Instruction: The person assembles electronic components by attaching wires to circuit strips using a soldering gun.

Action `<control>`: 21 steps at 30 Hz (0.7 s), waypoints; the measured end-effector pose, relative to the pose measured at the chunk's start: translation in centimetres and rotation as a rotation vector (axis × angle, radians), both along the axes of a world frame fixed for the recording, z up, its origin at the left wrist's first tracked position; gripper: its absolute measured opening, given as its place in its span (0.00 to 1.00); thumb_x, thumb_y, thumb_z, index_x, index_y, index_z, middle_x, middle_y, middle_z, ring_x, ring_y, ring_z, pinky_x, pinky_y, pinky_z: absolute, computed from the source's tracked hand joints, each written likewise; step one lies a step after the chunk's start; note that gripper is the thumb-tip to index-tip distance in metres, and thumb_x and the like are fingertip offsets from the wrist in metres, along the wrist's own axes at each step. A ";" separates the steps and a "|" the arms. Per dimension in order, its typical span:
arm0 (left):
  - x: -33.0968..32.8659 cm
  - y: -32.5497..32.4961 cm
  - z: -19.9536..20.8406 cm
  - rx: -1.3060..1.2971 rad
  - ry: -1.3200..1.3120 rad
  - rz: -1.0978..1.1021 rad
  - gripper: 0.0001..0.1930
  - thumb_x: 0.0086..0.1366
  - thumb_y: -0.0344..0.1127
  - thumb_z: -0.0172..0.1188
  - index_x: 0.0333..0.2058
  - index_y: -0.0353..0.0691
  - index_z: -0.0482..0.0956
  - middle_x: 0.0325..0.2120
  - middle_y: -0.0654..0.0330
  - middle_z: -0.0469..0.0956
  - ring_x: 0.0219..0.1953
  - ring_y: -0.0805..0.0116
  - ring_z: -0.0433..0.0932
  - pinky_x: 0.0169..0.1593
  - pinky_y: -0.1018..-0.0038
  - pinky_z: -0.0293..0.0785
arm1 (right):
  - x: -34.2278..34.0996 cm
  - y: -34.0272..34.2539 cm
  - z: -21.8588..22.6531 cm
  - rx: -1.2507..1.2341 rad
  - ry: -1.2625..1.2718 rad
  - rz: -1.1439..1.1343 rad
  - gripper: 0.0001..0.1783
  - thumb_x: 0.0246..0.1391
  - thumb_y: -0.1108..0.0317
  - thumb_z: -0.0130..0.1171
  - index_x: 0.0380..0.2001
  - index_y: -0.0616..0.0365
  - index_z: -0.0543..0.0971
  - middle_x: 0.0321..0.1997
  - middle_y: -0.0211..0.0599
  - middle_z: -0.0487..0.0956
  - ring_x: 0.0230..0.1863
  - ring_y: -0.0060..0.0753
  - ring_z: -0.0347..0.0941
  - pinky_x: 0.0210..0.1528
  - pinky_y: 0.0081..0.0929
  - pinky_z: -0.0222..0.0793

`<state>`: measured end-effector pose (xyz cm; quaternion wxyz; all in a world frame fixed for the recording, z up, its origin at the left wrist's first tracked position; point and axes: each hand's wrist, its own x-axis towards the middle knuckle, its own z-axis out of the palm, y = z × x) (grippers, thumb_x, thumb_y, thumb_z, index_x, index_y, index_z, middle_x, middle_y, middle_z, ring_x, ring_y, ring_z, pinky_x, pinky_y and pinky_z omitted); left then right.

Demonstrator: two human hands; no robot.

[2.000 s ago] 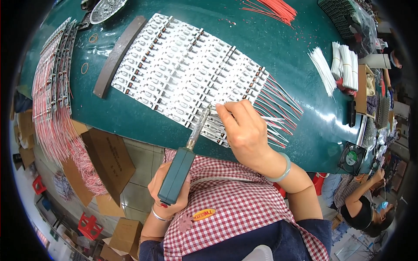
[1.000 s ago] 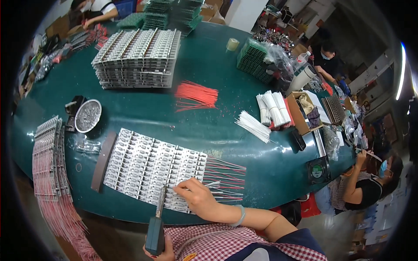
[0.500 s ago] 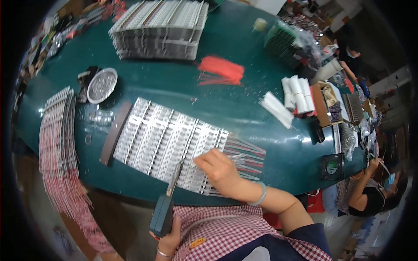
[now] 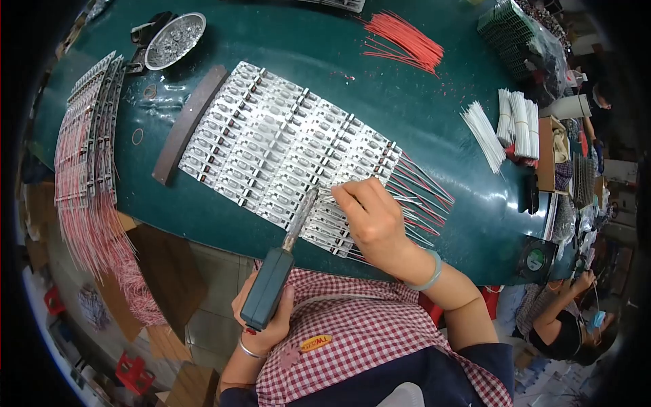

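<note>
A panel (image 4: 271, 129) of many small silver-white modules in rows lies slanted on the green table, with red and white wires (image 4: 427, 197) trailing off its right side. My left hand (image 4: 271, 322) is wrapped round the dark teal handle of a soldering iron (image 4: 266, 288). Its metal shaft points up and right, the tip at the panel's surface. Just right of that tip, my right hand (image 4: 373, 220) is closed in a pinch low over the panel. What its fingertips hold is too small to make out. The hand covers some of the modules and wire ends.
A brown bar (image 4: 190, 125) lies along the panel's left edge. Beyond it stands a metal bowl (image 4: 175, 42) of shiny bits. Wired panels (image 4: 88, 142) are stacked at left. Red wires (image 4: 407, 41) and white wire bundles (image 4: 521, 125) lie farther off. A co-worker (image 4: 566, 325) sits at right.
The whole view has shifted, so the table's things appear higher and the panel farther right. Relative to the panel, both hands and the iron's tip stay in nearly the same place.
</note>
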<state>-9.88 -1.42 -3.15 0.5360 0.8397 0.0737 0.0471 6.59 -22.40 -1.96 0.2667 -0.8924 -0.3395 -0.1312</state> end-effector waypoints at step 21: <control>1.8 -0.3 2.5 0.102 0.001 -0.078 0.11 0.55 0.24 0.68 0.38 0.27 0.81 0.36 0.48 0.81 0.34 0.53 0.84 0.38 0.69 0.80 | -0.2 0.2 0.1 -0.038 -0.028 0.018 0.21 0.38 0.77 0.60 0.40 0.73 0.80 0.36 0.42 0.77 0.36 0.37 0.72 0.34 0.28 0.73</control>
